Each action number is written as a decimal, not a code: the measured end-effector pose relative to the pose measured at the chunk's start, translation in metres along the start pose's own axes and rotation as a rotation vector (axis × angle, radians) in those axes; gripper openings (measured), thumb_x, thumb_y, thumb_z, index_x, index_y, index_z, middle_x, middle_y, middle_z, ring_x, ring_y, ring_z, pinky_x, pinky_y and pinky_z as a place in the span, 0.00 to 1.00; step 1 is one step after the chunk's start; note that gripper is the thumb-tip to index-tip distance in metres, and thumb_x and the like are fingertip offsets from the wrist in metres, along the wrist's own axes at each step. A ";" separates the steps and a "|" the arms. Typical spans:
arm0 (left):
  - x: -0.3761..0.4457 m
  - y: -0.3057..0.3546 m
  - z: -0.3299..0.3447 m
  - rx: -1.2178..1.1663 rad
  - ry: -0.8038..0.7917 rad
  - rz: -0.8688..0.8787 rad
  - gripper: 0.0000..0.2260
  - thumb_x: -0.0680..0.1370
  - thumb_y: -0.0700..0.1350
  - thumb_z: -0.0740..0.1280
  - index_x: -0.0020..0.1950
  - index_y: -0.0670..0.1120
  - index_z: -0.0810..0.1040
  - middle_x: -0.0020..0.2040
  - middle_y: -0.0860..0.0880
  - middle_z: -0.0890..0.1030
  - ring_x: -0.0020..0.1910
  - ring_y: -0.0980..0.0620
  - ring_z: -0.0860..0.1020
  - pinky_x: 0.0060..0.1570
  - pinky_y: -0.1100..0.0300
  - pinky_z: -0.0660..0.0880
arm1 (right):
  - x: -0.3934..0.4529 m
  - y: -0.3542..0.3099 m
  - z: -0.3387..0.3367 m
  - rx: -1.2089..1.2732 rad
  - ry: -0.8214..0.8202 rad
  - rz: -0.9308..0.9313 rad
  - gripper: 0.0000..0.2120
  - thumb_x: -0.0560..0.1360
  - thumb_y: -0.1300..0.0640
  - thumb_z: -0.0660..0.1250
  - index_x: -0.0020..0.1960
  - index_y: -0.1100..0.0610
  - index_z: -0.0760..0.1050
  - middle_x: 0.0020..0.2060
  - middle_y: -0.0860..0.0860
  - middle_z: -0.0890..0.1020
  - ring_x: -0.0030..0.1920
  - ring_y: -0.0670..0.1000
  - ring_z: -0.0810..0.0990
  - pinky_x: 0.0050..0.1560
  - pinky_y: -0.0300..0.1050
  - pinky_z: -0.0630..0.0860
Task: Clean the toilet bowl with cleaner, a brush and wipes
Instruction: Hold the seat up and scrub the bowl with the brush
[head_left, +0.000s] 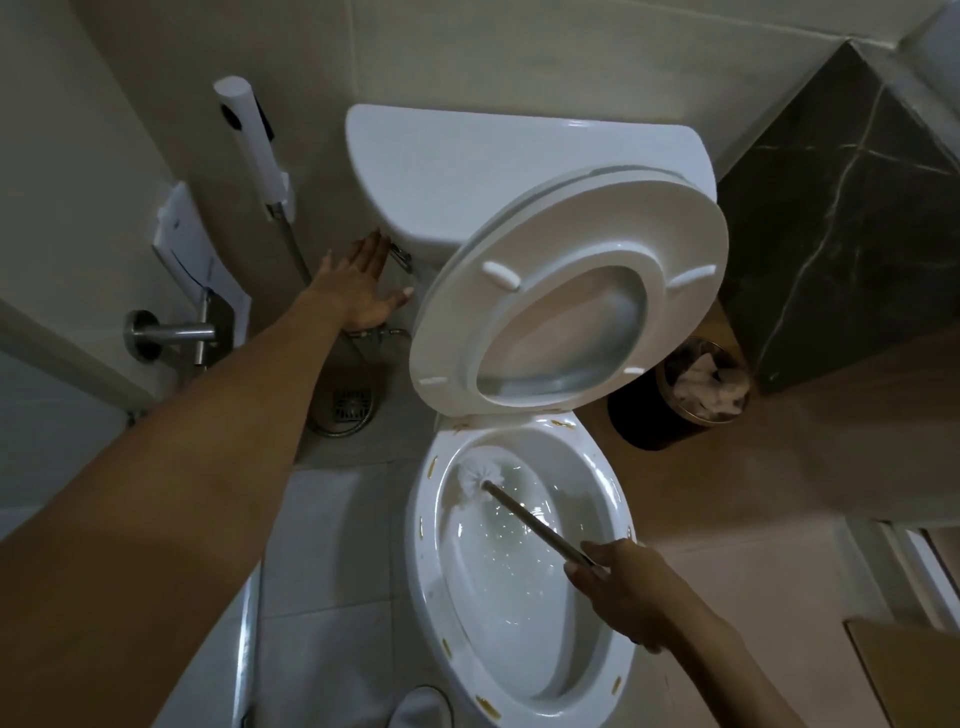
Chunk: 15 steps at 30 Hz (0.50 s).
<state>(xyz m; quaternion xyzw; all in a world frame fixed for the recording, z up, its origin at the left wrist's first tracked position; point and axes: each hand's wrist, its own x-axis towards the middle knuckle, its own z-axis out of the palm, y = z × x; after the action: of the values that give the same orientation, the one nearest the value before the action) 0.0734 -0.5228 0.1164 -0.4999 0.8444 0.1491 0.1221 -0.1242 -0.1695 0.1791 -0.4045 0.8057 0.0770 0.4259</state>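
The toilet bowl (519, 571) sits low in the centre of the view, its seat and lid (569, 291) raised together and leaning back against the cistern (498, 171). Small yellow-brown marks dot the bowl's rim; what they are cannot be told. Inside the bowl, foamy or rippled water blurs the bottom.

The right hand (631, 590) reaches in from the bowl's right edge, fingers curled round the handle of the toilet brush (530, 522). The end of the handle is hidden inside the fist. The white brush head lies against the bowl's upper left inner wall, partly washed out against the white porcelain.

The left hand (361, 291) is stretched out to the left of the cistern, fingers straight and spread, holding nothing. Its fingertips reach the metal flush lever (401, 255) at the cistern's lower left corner; whether they press it or only touch cannot be made out.

Left of the cistern a white bidet sprayer (252, 137) hangs on the wall, its hose running down behind the left forearm. A floor drain (352, 404) shows beside the bowl's left. To the bowl's right stands a dark waste bin (675, 410) with crumpled paper inside, half hidden by the raised seat.
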 end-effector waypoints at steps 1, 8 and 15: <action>0.001 -0.001 0.002 -0.011 0.002 0.013 0.37 0.78 0.67 0.46 0.77 0.46 0.35 0.77 0.48 0.36 0.77 0.50 0.40 0.74 0.45 0.42 | 0.000 -0.001 0.000 0.000 0.001 0.010 0.21 0.81 0.45 0.57 0.67 0.56 0.71 0.43 0.50 0.77 0.28 0.43 0.66 0.21 0.32 0.63; 0.001 -0.002 0.009 -0.079 0.032 0.051 0.40 0.77 0.68 0.48 0.76 0.46 0.33 0.77 0.49 0.35 0.77 0.50 0.41 0.75 0.47 0.44 | -0.002 -0.007 -0.004 0.003 -0.009 0.038 0.21 0.80 0.45 0.57 0.67 0.57 0.71 0.35 0.49 0.73 0.27 0.44 0.67 0.23 0.35 0.64; 0.002 -0.005 0.008 -0.090 -0.012 0.061 0.40 0.76 0.69 0.47 0.76 0.46 0.33 0.77 0.50 0.35 0.77 0.51 0.42 0.74 0.49 0.43 | 0.000 -0.018 -0.009 -0.027 -0.031 0.015 0.18 0.81 0.47 0.56 0.67 0.53 0.72 0.32 0.48 0.70 0.25 0.46 0.67 0.20 0.35 0.64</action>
<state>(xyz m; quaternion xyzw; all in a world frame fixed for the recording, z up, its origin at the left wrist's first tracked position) 0.0770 -0.5236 0.1077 -0.4780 0.8509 0.1938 0.1000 -0.1168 -0.1853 0.1885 -0.4030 0.8008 0.0972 0.4322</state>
